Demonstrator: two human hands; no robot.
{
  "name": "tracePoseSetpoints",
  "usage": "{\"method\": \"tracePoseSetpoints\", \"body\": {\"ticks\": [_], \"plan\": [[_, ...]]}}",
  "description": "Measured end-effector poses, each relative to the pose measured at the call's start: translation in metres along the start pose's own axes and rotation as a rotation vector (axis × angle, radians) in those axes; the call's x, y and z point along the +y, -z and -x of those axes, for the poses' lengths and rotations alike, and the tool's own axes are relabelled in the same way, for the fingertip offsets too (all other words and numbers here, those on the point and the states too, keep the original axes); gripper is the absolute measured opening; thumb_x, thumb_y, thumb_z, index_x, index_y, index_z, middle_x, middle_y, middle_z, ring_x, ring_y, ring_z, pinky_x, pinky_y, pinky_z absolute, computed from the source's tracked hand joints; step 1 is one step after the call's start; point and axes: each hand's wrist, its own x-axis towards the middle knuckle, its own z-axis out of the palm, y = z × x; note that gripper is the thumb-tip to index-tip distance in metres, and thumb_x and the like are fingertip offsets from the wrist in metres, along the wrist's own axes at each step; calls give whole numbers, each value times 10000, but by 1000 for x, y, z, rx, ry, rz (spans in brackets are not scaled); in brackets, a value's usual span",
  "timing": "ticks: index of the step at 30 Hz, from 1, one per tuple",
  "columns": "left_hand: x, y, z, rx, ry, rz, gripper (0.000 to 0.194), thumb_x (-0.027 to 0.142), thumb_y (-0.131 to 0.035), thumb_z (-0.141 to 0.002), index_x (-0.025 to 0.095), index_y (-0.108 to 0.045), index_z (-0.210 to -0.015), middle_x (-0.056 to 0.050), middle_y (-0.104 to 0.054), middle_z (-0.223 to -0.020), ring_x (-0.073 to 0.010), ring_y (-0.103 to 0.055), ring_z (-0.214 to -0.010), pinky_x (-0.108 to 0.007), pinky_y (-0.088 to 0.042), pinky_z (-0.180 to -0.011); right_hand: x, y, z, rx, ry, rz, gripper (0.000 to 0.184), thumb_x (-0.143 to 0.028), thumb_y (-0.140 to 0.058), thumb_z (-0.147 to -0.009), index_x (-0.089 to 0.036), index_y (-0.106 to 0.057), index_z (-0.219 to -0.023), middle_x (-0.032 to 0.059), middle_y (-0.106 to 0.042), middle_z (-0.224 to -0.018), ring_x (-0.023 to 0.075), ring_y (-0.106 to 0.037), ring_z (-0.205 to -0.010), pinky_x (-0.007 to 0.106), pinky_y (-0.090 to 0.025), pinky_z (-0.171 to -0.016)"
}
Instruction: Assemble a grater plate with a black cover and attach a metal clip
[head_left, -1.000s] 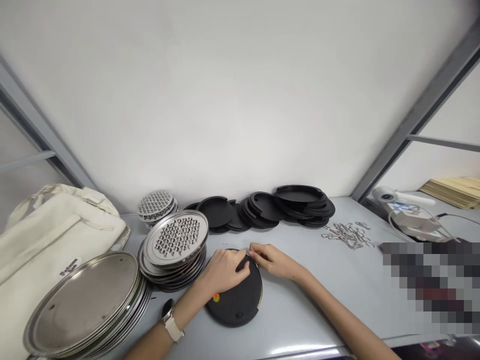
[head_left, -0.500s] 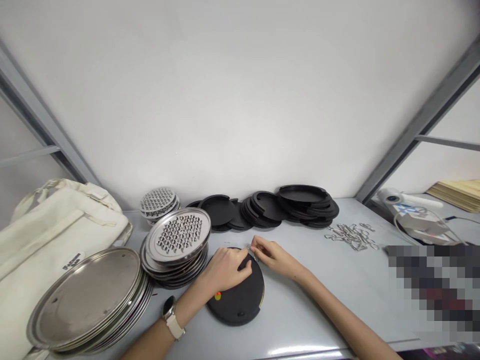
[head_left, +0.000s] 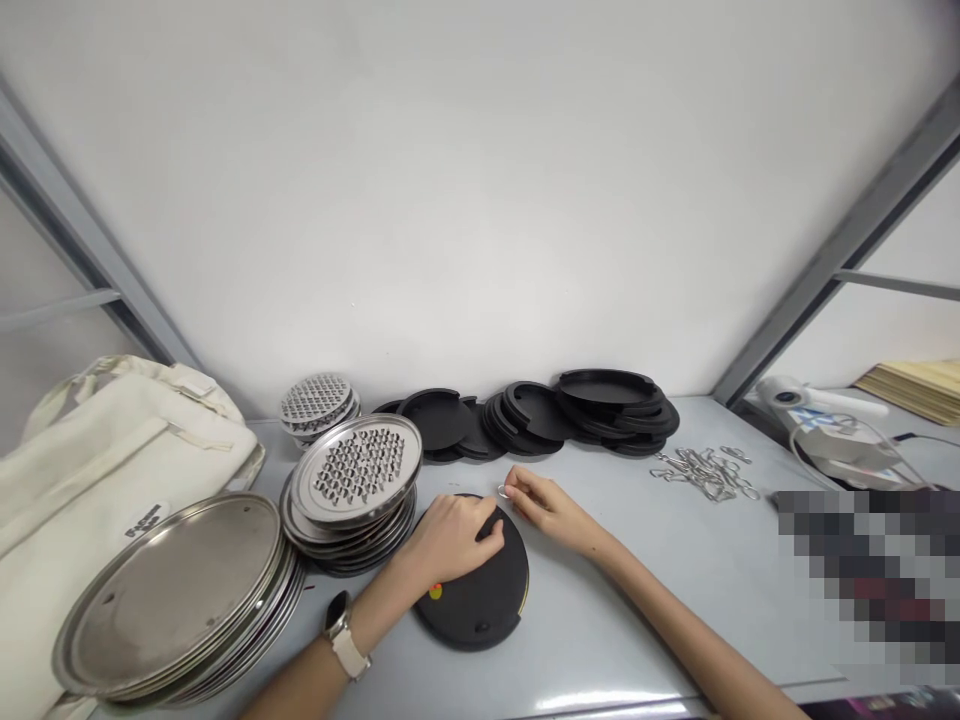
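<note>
A black round disc [head_left: 480, 595] lies flat on the grey table near the front edge. My left hand [head_left: 450, 540] rests on its far part and presses it down, fingers curled at its rim. My right hand [head_left: 547, 510] hovers just beyond the disc's far edge and pinches a small metal ring [head_left: 502, 490] between thumb and fingertips. A watch sits on my left wrist.
Perforated steel plates [head_left: 354, 472] are stacked left of the disc, plain steel trays [head_left: 176, 590] at the front left, a cream bag [head_left: 97, 460] behind them. Black discs [head_left: 540, 412] line the wall. Loose metal rings [head_left: 705, 470] lie at the right.
My right hand has lifted slightly from the disc's edge with the small ring, which now shows clear of the rim. My left hand stays on the disc.
</note>
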Motion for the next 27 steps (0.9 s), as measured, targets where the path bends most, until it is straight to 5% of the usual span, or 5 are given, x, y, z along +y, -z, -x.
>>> {"method": "tracePoseSetpoints", "body": {"ticks": [14, 27], "plan": [[0, 1, 1, 7, -12, -26, 162, 297, -444, -860, 192, -567, -849, -13, -628, -667, -175, -600, -619, -257, -325, -541, 2, -3, 1, -71, 19, 69, 269, -448, -387, -929, -202, -497, -929, -72, -364, -578, 97, -295, -523, 213, -242, -496], [0, 0, 0, 26, 3, 3, 156, 301, -467, -850, 189, -574, -831, -3, -615, -646, -157, -581, -589, -264, -278, -527, 6, -10, 0, -36, 55, 40, 255, -424, -391, -934, -195, -474, -859, -60, -419, -606, 98, -333, -543, 216, -274, -520]]}}
